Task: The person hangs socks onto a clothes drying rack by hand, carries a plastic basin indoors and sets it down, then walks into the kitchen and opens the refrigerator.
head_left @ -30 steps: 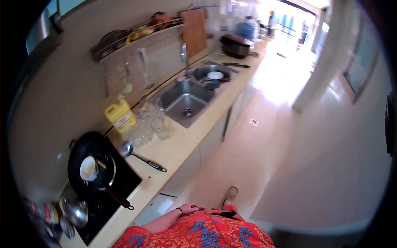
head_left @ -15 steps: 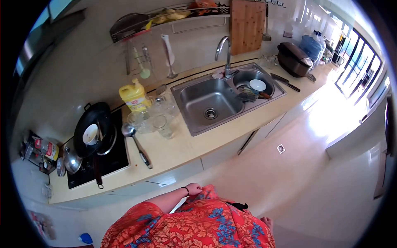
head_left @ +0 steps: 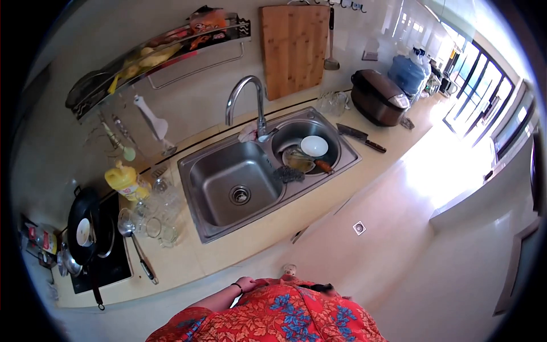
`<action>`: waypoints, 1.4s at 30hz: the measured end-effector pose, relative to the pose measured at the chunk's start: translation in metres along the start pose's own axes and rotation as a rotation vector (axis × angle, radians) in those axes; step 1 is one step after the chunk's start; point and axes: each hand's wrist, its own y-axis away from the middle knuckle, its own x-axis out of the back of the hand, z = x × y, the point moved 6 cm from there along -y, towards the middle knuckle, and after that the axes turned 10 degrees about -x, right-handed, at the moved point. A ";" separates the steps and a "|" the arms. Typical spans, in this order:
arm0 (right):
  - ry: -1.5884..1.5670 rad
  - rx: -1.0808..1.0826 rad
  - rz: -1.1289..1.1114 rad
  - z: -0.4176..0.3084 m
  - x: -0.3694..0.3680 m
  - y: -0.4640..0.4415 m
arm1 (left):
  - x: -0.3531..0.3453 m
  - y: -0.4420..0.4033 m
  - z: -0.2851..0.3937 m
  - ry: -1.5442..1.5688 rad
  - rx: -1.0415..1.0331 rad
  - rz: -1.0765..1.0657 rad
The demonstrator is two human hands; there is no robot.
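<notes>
My left hand (head_left: 246, 284), with a dark band at the wrist, is low in front of my body beside the red flowered garment (head_left: 268, 310). Its fingers look curled against the cloth; whether they grip any of it is hidden. Only a small, blurred bit of my right hand (head_left: 330, 292) shows at the garment's right, near a black thing (head_left: 320, 288), and its fingers cannot be made out. Both hands are apart from the counter. Ahead is the steel double sink (head_left: 208, 231); a white bowl (head_left: 314, 146), a dark scrubber (head_left: 289, 174) and other dishes are at its round basin.
A knife (head_left: 362, 138) lies right of the sink, near a rice cooker (head_left: 380, 97). Left of it stand glass cups (head_left: 154, 227), a yellow jug (head_left: 126, 181) and a ladle (head_left: 141, 256). A wok (head_left: 82, 214) rests on the stove. The cutting board (head_left: 293, 51) leans on the wall.
My view has shifted right and nearer the sink, which now sits further left in view. A foot has come into sight below. My right hand shows less than before.
</notes>
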 end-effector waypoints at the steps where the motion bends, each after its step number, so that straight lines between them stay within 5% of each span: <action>1: 0.067 0.196 0.028 -0.002 0.003 0.003 | 0.000 -0.013 0.003 0.023 0.023 -0.014; 2: -0.015 -0.279 -0.045 0.015 0.035 -0.008 | 0.005 -0.025 0.006 0.045 0.050 -0.016; 7: -0.113 -0.422 -0.074 -0.128 0.154 -0.076 | 0.019 -0.058 0.046 0.097 0.054 0.087; 18: -0.132 -0.136 -0.362 -0.309 0.288 -0.274 | -0.028 -0.123 0.125 0.040 0.274 0.095; 24: 0.003 -0.071 -0.528 -0.331 0.326 -0.334 | -0.092 -0.127 0.190 0.337 0.507 0.405; 26: 0.053 -0.056 -0.579 -0.337 0.327 -0.346 | -0.116 -0.126 0.207 0.298 0.323 0.514; 33: 0.255 0.016 -0.740 -0.348 0.302 -0.347 | -0.208 -0.084 0.217 0.500 0.643 0.391; 42: 0.514 0.215 -0.856 -0.391 0.226 -0.270 | -0.242 -0.032 0.191 0.786 0.710 0.748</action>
